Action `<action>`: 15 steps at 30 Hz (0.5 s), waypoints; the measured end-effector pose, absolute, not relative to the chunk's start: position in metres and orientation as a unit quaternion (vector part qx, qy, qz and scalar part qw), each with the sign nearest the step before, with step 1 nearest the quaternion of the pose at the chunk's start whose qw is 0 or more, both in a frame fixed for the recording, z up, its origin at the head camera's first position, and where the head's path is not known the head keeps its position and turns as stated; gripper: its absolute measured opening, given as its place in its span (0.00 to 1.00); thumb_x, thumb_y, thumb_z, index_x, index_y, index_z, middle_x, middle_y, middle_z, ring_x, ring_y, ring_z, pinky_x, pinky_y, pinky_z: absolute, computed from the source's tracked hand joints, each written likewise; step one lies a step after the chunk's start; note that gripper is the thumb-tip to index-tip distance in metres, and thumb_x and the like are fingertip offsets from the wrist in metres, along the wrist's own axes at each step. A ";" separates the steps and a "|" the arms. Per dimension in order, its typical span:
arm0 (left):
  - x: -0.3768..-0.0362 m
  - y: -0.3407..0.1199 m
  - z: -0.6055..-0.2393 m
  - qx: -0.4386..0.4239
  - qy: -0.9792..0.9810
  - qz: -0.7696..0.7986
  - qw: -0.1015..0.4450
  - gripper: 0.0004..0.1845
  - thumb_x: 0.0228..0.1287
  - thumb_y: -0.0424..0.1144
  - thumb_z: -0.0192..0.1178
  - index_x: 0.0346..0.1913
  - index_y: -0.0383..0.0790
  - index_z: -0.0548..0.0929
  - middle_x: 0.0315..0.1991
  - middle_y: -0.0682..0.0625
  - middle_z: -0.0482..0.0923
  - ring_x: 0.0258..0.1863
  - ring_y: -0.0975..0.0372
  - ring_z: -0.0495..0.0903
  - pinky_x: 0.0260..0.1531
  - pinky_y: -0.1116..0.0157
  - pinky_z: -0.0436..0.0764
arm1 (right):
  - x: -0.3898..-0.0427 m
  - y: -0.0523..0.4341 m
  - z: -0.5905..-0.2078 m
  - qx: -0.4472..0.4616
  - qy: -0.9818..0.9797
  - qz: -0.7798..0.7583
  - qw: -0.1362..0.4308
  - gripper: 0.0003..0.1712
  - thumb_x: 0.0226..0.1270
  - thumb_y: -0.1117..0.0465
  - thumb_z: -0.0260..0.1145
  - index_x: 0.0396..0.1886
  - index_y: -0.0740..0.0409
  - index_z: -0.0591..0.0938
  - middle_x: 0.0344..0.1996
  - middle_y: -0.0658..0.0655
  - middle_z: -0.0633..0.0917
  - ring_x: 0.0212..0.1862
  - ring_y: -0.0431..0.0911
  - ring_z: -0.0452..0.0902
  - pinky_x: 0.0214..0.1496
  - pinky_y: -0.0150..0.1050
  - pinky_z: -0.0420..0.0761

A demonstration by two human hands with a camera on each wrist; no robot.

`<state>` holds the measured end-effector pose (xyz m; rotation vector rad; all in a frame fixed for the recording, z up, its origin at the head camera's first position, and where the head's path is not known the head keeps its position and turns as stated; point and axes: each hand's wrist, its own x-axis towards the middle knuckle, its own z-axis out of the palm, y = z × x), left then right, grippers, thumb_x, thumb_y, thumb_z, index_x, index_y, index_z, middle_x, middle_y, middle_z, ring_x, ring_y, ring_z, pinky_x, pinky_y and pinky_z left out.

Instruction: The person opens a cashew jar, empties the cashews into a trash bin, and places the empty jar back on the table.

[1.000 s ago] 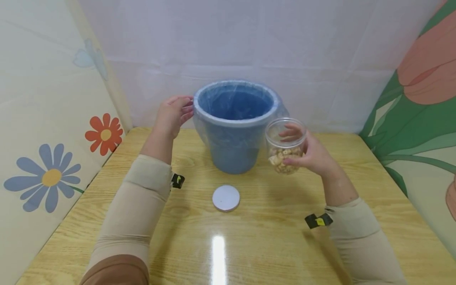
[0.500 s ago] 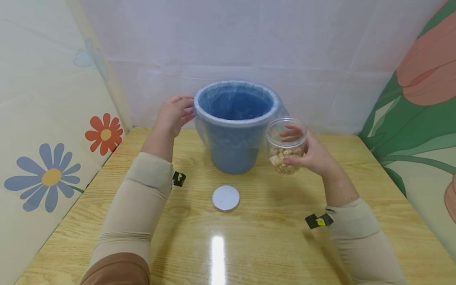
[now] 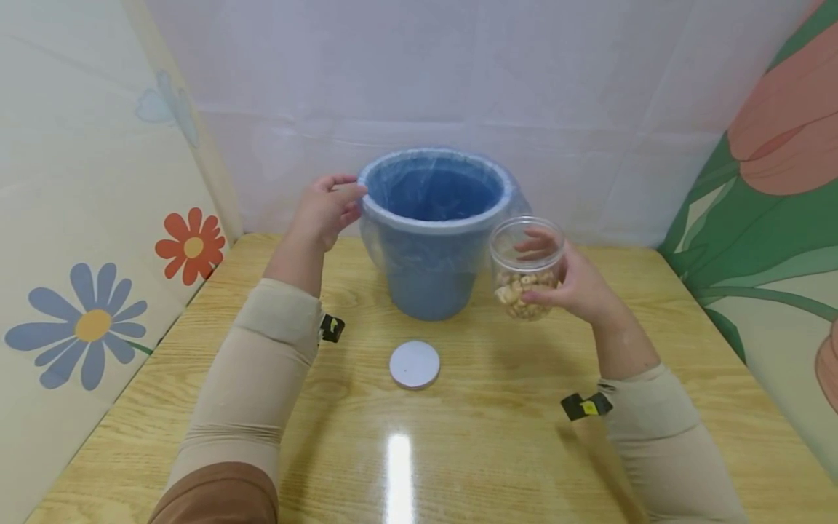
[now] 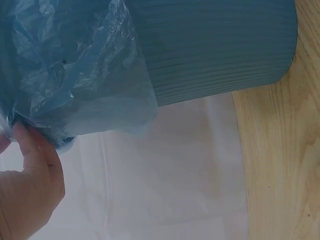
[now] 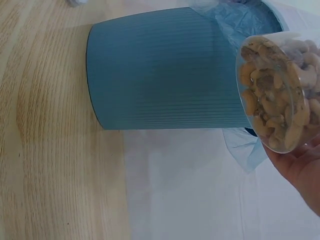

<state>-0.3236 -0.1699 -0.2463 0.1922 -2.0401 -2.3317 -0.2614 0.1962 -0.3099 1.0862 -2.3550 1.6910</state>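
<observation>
A blue trash bin (image 3: 432,284) stands upright on the table, lined with a thin translucent bag (image 4: 90,70) folded over its rim. At the rim's left side my left hand (image 3: 327,211) pinches the bag; in the left wrist view this hand (image 4: 32,175) has its fingertips at gathered plastic. To the right of the bin, my right hand (image 3: 572,287) grips a clear open plastic jar (image 3: 524,251), raised above the table. Cashew-like nuts (image 5: 277,95) fill its lower part. A round white lid (image 3: 415,364) lies on the table before the bin.
The wooden table (image 3: 471,437) ends at a white wall cover (image 3: 458,80) close behind the bin. Flower-printed panels (image 3: 72,182) flank both sides.
My left hand has shifted slightly right, its finger and thumb now reaching onto the bin's rim and the bag. The right hand holds the jar almost still.
</observation>
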 end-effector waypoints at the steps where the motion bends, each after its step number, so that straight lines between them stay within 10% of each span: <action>1: -0.324 -0.170 -0.246 0.059 -0.658 -0.750 0.016 0.21 0.58 0.33 0.62 0.54 0.41 0.73 0.45 0.47 0.73 0.38 0.60 0.76 0.47 0.67 0.78 | -0.261 0.196 -0.310 0.350 -0.761 0.546 0.022 0.50 0.43 0.76 0.71 0.66 0.60 0.56 0.56 0.66 0.68 0.56 0.52 0.68 0.50 0.35 0.77; 15: -0.324 -0.172 -0.247 0.033 -0.675 -0.737 -0.008 0.19 0.61 0.35 0.58 0.57 0.42 0.75 0.47 0.49 0.71 0.38 0.62 0.74 0.50 0.66 0.75 | -0.263 0.194 -0.308 0.359 -0.755 0.548 0.024 0.50 0.43 0.77 0.70 0.66 0.62 0.56 0.56 0.69 0.68 0.54 0.47 0.70 0.49 0.34 0.78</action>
